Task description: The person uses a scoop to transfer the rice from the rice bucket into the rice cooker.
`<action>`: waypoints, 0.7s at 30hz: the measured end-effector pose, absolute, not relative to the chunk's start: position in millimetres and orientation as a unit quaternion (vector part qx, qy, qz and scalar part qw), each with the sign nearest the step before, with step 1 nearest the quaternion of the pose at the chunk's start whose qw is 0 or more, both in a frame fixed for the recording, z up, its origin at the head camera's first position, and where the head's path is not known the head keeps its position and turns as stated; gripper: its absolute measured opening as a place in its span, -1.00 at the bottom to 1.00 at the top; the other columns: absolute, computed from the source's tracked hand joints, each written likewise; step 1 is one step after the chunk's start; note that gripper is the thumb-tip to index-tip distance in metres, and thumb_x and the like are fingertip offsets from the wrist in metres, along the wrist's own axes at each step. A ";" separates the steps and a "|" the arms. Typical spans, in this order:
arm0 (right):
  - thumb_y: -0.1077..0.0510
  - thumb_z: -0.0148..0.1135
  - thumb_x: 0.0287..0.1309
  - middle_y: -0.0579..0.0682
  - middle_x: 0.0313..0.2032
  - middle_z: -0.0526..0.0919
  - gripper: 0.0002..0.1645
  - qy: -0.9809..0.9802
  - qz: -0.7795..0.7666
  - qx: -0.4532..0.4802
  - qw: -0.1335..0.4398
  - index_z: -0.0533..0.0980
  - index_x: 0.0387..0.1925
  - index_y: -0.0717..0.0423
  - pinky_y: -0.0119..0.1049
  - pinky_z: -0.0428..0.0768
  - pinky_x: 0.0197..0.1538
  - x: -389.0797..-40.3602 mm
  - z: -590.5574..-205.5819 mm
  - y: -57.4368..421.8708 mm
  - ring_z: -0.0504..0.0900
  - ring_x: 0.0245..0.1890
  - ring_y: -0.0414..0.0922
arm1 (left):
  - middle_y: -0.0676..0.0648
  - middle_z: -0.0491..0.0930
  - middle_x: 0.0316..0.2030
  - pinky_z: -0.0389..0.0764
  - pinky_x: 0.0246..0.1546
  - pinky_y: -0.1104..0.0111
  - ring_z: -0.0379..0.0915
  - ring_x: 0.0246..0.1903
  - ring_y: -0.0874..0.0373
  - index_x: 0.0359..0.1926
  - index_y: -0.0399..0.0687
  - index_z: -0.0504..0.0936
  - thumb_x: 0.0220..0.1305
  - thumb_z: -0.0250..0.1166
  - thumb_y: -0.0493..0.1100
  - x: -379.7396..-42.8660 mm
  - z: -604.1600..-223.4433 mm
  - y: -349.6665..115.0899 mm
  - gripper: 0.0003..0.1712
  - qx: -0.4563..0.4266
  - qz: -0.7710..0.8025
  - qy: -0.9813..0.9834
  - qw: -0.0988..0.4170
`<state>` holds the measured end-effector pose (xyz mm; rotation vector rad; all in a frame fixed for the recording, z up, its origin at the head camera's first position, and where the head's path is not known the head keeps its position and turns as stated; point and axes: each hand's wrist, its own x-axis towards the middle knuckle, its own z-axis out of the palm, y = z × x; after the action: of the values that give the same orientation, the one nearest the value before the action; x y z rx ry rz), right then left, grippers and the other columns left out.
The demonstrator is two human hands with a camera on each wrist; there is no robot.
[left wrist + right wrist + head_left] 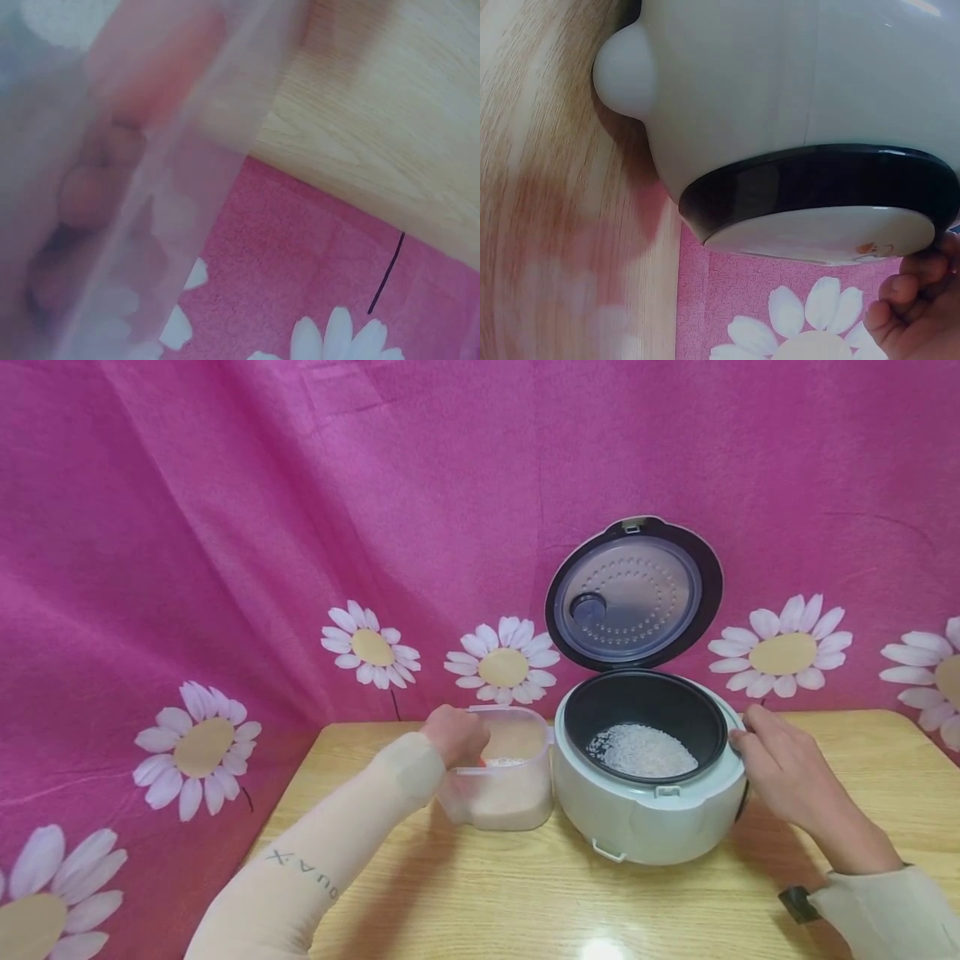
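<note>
My left hand (456, 737) reaches over the rim of a clear plastic container (517, 797) that holds rice (506, 762). Through its cloudy wall, the left wrist view shows curled fingers (94, 195) around a red utensil (169, 71); its far end is blurred. A white rice cooker (637, 827) stands beside the container with its lid (637, 597) raised. White rice (645, 750) lies in its black inner pot (637, 693). At the cooker's right side my right hand (783, 764) grips the upper edge, fingertips curled against it in the right wrist view.
The wooden table (480, 902) carries both containers near its back edge. Behind hangs a pink cloth (420, 485) with white daisies. The raised lid stands close in front of this cloth. A small latch handle (608, 852) sticks out at the cooker's front.
</note>
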<state>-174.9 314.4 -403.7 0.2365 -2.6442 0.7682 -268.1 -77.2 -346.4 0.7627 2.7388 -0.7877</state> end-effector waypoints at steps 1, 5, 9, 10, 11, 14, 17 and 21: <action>0.16 -0.01 0.43 0.05 -0.36 0.45 -0.84 -0.939 0.272 0.085 0.190 0.42 -0.12 0.16 -0.34 0.34 -0.42 -174.8 -403.9 314.3 0.38 -0.35 -0.06 | 0.06 0.60 -0.50 0.62 -0.39 0.32 0.40 -0.52 0.18 -0.31 0.03 0.74 0.38 0.30 -0.08 -268.0 -346.8 -77.3 -0.85 0.258 -0.264 0.924 0.097; 0.17 -0.03 0.42 0.04 -0.39 0.44 -0.86 -0.937 0.272 0.088 0.199 0.43 -0.17 0.15 -0.32 0.32 -0.41 -174.9 -403.8 314.5 0.37 -0.37 -0.06 | 0.06 0.58 -0.49 0.63 -0.39 0.29 0.37 -0.52 0.18 -0.33 0.03 0.74 0.38 0.28 -0.09 -267.9 -347.9 -77.2 -0.84 0.263 -0.260 0.925 0.092; 0.17 -0.03 0.42 0.03 -0.42 0.42 -0.87 -0.935 0.273 0.091 0.205 0.42 -0.22 0.14 -0.31 0.31 -0.41 -175.3 -404.3 314.4 0.36 -0.39 -0.08 | 0.05 0.57 -0.50 0.60 -0.41 0.31 0.38 -0.52 0.17 -0.26 0.01 0.76 0.40 0.30 -0.05 -267.7 -349.0 -78.2 -0.83 0.262 -0.254 0.926 0.098; 0.17 -0.03 0.42 0.03 -0.43 0.41 -0.87 -0.935 0.274 0.092 0.206 0.42 -0.23 0.13 -0.31 0.31 -0.42 -175.3 -404.3 314.4 0.35 -0.40 -0.09 | 0.05 0.57 -0.50 0.59 -0.41 0.32 0.39 -0.52 0.17 -0.25 0.01 0.76 0.41 0.30 -0.04 -267.8 -349.2 -78.3 -0.82 0.260 -0.251 0.927 0.102; 0.17 -0.03 0.42 0.02 -0.43 0.40 -0.87 -0.935 0.274 0.092 0.207 0.41 -0.24 0.13 -0.31 0.30 -0.42 -175.4 -404.4 314.5 0.34 -0.41 -0.11 | 0.05 0.57 -0.50 0.59 -0.41 0.33 0.39 -0.52 0.16 -0.23 0.01 0.76 0.41 0.31 -0.03 -267.7 -349.4 -78.4 -0.82 0.257 -0.247 0.928 0.107; 0.17 -0.02 0.42 0.01 -0.44 0.39 -0.88 -0.935 0.272 0.094 0.208 0.41 -0.25 0.12 -0.32 0.30 -0.42 -175.4 -404.6 314.8 0.33 -0.42 -0.13 | 0.05 0.57 -0.50 0.61 -0.39 0.32 0.40 -0.51 0.16 -0.21 0.01 0.76 0.42 0.31 -0.01 -268.0 -350.3 -78.7 -0.80 0.251 -0.238 0.931 0.115; 0.17 -0.02 0.42 0.00 -0.44 0.39 -0.88 -0.934 0.269 0.096 0.214 0.41 -0.25 0.11 -0.31 0.29 -0.41 -175.7 -404.7 315.1 0.33 -0.41 -0.13 | 0.05 0.56 -0.50 0.67 -0.35 0.29 0.40 -0.51 0.16 -0.20 0.02 0.76 0.42 0.30 -0.02 -268.1 -351.4 -78.5 -0.81 0.249 -0.235 0.933 0.114; 0.17 -0.03 0.42 0.01 -0.44 0.40 -0.88 -0.935 0.267 0.095 0.214 0.41 -0.25 0.12 -0.30 0.29 -0.40 -175.9 -404.4 316.2 0.35 -0.40 -0.10 | 0.06 0.55 -0.51 0.69 -0.33 0.28 0.40 -0.51 0.15 -0.19 0.03 0.77 0.42 0.31 -0.02 -268.7 -352.6 -78.1 -0.82 0.249 -0.237 0.933 0.106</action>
<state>-175.9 316.2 -404.4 0.2647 -2.5928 0.7413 -268.7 -78.1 -352.6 0.7329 2.7483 -0.6968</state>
